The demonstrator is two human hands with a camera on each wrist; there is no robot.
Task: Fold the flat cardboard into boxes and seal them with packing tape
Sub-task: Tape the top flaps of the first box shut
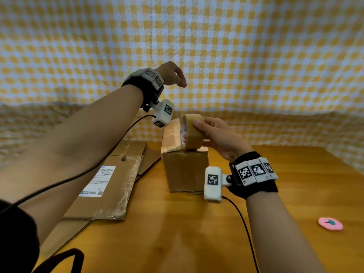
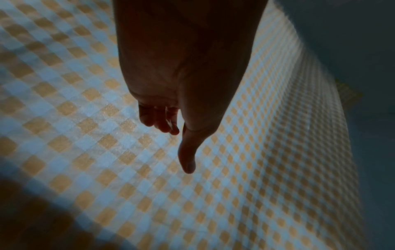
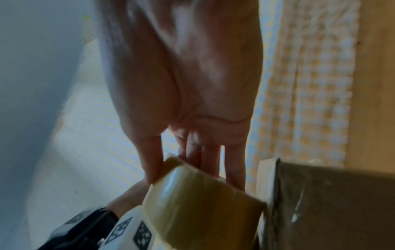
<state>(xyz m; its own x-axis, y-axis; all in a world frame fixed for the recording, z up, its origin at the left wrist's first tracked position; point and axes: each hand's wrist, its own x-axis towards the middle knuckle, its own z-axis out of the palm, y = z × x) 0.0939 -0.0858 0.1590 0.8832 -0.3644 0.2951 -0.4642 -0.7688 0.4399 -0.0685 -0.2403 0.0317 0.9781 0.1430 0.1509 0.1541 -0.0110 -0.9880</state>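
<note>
One box (image 1: 185, 170) looks folded up on the table (image 1: 197, 233), right hand (image 1: 218, 138) gripping the tape roll (image 1: 192, 133) on its top, left hand (image 1: 172, 74) raised, loose and empty (flat cardboard (image 1: 110, 186) still waiting, so lots left)

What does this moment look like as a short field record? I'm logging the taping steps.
box: folded cardboard box upright on wooden table
tape: brown tape roll at the box top
right hand: right hand grips the roll
left hand: left hand raised above the box; whether it pinches a tape end cannot be told
spare stock: flat cardboard left of the box
other: pink disc at right
</note>
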